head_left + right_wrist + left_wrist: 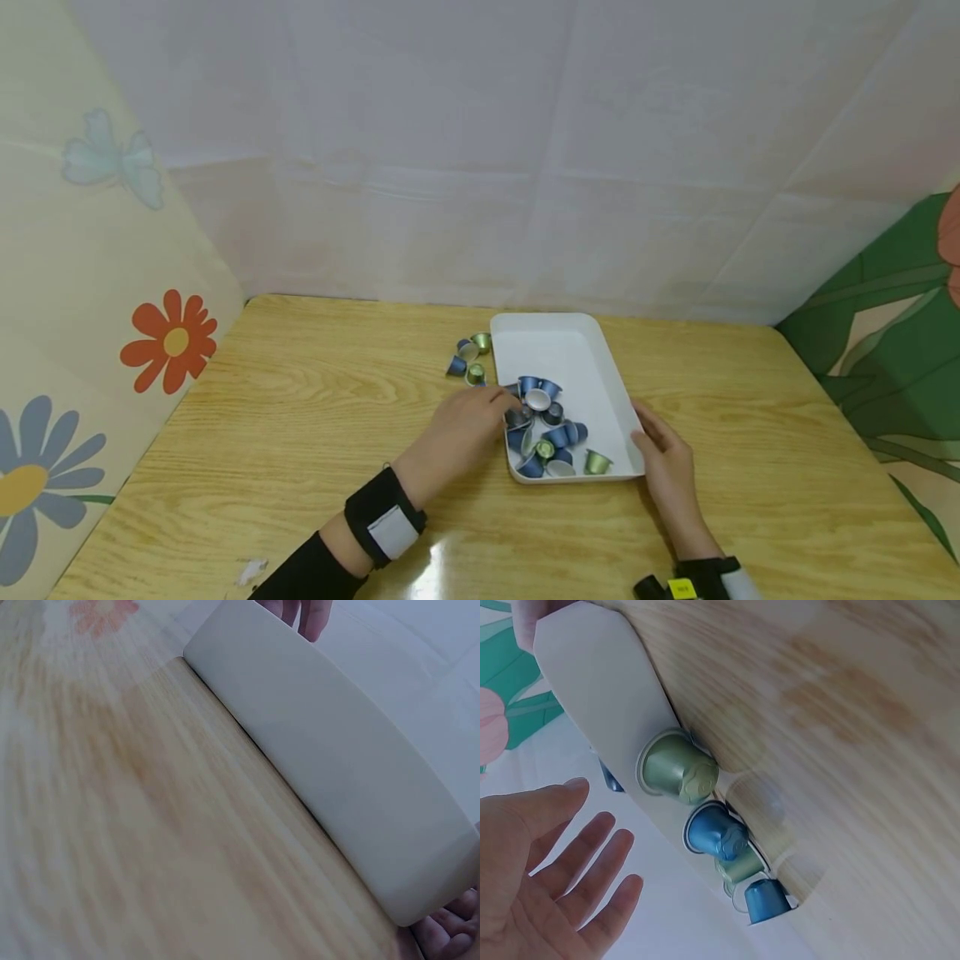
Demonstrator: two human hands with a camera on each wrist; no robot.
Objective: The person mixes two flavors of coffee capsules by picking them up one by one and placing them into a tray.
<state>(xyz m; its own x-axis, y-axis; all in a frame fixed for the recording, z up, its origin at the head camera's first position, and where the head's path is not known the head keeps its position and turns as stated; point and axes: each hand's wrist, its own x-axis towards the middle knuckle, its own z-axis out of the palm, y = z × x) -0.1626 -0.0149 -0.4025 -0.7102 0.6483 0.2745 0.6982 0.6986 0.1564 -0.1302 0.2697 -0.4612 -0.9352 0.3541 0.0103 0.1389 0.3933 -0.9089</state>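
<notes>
Reaching over the left rim of the shallow white plastic tray (pixel 592 367), the left hand (pixel 461 432) is hovering with its fingers straight and spread, as the left wrist view shows, and gripping nothing; its fingertips are touching or nearly touching the heap of small blue and green metal capsules (pixel 551 429) piled in the near half of the tray. The right hand (pixel 663 462) is resting against the tray's right rim near its front right corner, fingers laid along the wall rather than curled round it, so it is steadying the tray, not clamping it.

Four more capsules (pixel 469 357) are lying loose on the wooden desk (pixel 300 433), just beside the tray's left rim towards its far left corner; in the left wrist view they are sitting in a row against the tray's outer wall (pixel 600 697).

Judging from this, the main risk is the tray sliding or tipping: a push from the left hand against a rim that is only being braced by flat fingers could shove it rightward or lift the near edge, spilling the heap. The capsules are round and light, so a sweeping finger could be sending the loose ones rolling across the glossy desk towards its left or far edge. Grasping from a jumbled pile could also be dislodging neighbours over the low rim.
</notes>
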